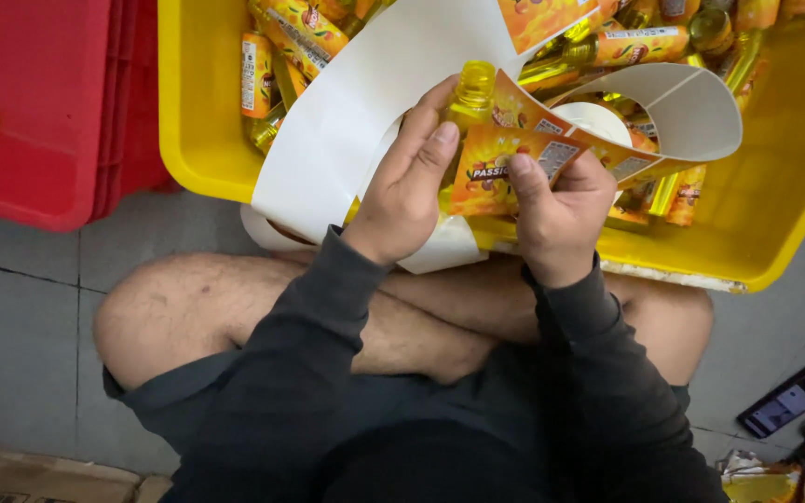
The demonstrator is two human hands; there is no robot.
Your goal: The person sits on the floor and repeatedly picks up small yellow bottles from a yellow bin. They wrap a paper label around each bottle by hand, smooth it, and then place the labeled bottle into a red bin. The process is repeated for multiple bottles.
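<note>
Two crates sat on the floor: a red crate (39,102) left, a yellow crate (775,233) of labelled bottles ahead. White backing strip (347,121) curled over its near rim, crowding the hands. Left hand (402,191) wrapped a small bottle (470,93), likely light and slick; right hand (561,210) pinched the flimsy label (496,172) against it.
</note>
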